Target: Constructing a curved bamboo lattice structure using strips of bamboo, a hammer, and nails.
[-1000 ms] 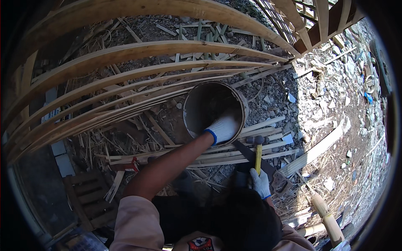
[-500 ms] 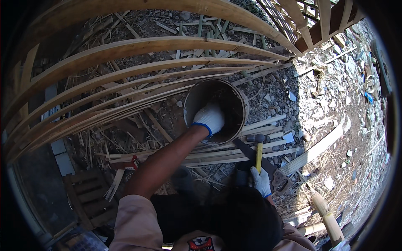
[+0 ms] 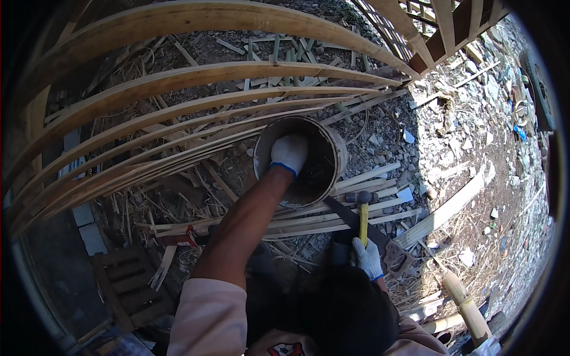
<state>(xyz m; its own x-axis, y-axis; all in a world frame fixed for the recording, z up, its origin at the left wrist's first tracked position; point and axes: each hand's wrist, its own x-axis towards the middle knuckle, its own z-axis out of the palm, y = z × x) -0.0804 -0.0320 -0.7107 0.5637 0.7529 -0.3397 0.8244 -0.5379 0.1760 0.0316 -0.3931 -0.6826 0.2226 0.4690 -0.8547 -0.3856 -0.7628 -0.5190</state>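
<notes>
My left hand [image 3: 289, 151], in a white glove with a blue cuff, reaches down into a round bucket [image 3: 341, 157]. Its fingers are out of sight inside, and so is anything they may touch; the bucket's dark bottom shows beside the glove. Lower right, my right hand [image 3: 368, 259], gloved the same way, is closed around the yellow handle of a hammer [image 3: 363, 224], whose dark metal head points away from me. Partly behind the hammer lies a handsaw [image 3: 396, 256], its dark blade running toward the bucket's base.
Long wooden slats [image 3: 196, 74] curve across the left and far side. Cut strips [image 3: 380, 204] lie around the bucket's base. A red-handled tool [image 3: 189, 236] and a slatted wooden stool [image 3: 127, 282] are at left; bamboo [image 3: 466, 305] lies at lower right on rubble.
My left hand has shifted slightly left and farther away inside the bucket, and its blur has gone. The right hand keeps its hold on the hammer. The whole view has shifted a little.
</notes>
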